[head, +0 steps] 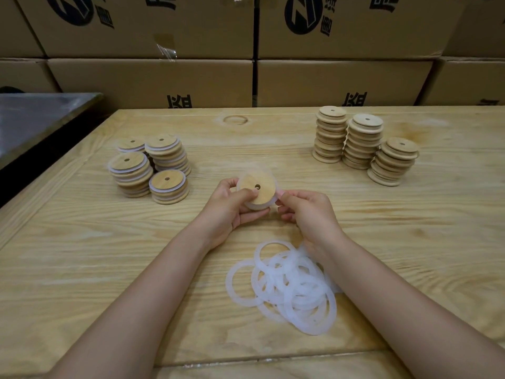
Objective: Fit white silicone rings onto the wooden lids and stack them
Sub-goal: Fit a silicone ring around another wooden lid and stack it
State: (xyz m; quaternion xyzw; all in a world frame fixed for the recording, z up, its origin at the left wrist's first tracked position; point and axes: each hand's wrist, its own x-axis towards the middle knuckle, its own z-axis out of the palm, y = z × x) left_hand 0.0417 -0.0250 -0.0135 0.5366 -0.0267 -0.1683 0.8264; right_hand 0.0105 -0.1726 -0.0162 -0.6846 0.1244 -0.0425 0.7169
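A round wooden lid [257,187] with a small centre hole is held tilted above the table in the left hand [232,206]. A translucent white silicone ring [258,207] sits loosely around its rim, and the right hand [306,212] pinches the ring's right edge. Nearer the front lies a pile of loose rings [287,285], overlapping one another. At the left stand four stacks of ringed lids [149,168] — white edges showing between the layers. At the right are three taller stacks of bare lids [363,146].
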